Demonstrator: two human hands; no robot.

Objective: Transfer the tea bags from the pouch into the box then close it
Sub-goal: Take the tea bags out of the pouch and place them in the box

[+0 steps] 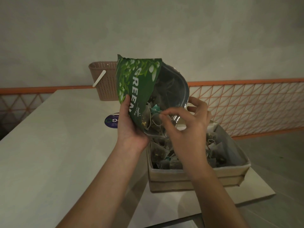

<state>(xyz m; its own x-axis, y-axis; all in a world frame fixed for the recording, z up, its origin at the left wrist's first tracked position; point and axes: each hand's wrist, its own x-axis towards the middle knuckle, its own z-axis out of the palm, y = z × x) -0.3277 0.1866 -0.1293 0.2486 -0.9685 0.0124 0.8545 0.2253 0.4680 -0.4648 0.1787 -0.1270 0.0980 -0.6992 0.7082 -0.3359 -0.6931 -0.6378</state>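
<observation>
My left hand [130, 127] grips the lower edge of a green tea pouch [138, 83], held tilted with its open mouth facing right and down, silver lining showing. Tea bags [153, 117] with strings hang at the pouch mouth. My right hand [184, 127] is at that mouth, thumb and forefinger pinching a tea bag string or tag. Directly below stands the open cardboard box [194, 176], with several pyramid tea bags [164, 155] lying inside it. The box's lid flap lies open behind it.
A beige perforated basket [102, 79] with a white handle stands at the table's far edge. A round purple sticker [111, 121] lies on the white table [57, 153] left of the pouch. An orange wire railing [246, 104] runs behind.
</observation>
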